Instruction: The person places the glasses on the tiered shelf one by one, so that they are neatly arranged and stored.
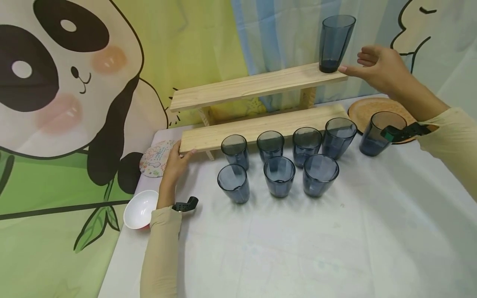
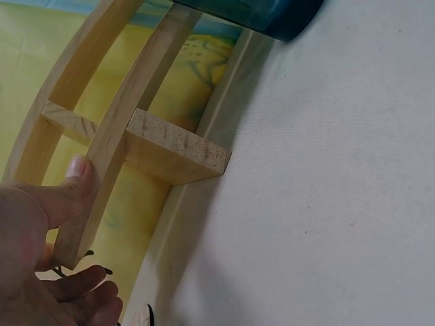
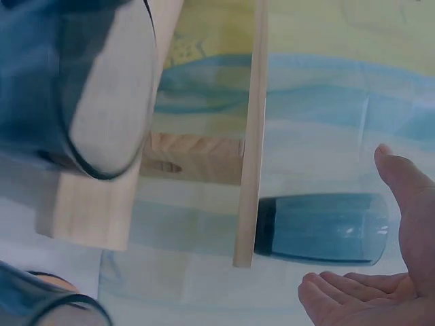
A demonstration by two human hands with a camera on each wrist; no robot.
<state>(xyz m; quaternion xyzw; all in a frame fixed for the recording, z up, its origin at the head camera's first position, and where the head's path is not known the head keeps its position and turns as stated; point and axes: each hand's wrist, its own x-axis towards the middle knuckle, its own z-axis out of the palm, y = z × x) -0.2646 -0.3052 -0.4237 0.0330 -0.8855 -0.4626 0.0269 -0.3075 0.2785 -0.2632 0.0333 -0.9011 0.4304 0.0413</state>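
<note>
A two-tier wooden shelf (image 1: 238, 92) stands at the back of the table. My left hand (image 1: 175, 165) grips the left end of its lower board (image 1: 220, 138); in the left wrist view the thumb (image 2: 80, 173) lies on the board's edge and the fingers curl at its end. On the right end of the upper board stands one upright blue-grey glass (image 1: 335, 43). Just right of it my right hand (image 1: 384, 68) is raised and open, thumb near the glass's base. The right wrist view shows the spread thumb and fingers either side of the glass (image 3: 326, 229), apart from it.
Several matching glasses, including one front glass (image 1: 234, 184), stand in rows before the shelf. Another glass (image 1: 380, 134) stands below my right wrist, by a round wooden tray (image 1: 367, 108). At the left are a white bowl (image 1: 139, 209) and a patterned round mat (image 1: 156, 159).
</note>
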